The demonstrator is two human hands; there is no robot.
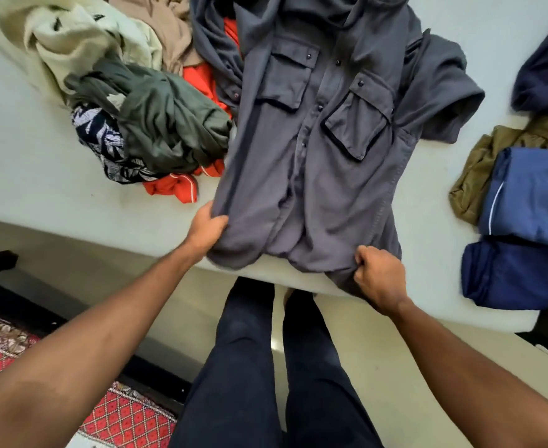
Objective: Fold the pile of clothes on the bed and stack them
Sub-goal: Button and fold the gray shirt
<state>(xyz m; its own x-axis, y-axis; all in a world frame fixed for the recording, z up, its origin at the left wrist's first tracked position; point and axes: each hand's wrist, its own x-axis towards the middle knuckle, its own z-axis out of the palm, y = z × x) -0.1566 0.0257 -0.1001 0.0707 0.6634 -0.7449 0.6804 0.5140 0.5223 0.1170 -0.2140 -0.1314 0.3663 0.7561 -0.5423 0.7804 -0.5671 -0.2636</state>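
Both hands pinch the hem of the shirt [314, 150], left hand [206, 229] and right hand [379, 274], front up at the bed [39, 176] edge. Pull evenly toward the body so wrinkles flatten before folding.

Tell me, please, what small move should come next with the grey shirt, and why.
Probably a gentle pull of the grey button-up shirt toward the edge of the bed, to flatten it. The left hand and right hand both grip its hem, the fabric there is bunched, and its collar end lies over the unfolded pile.
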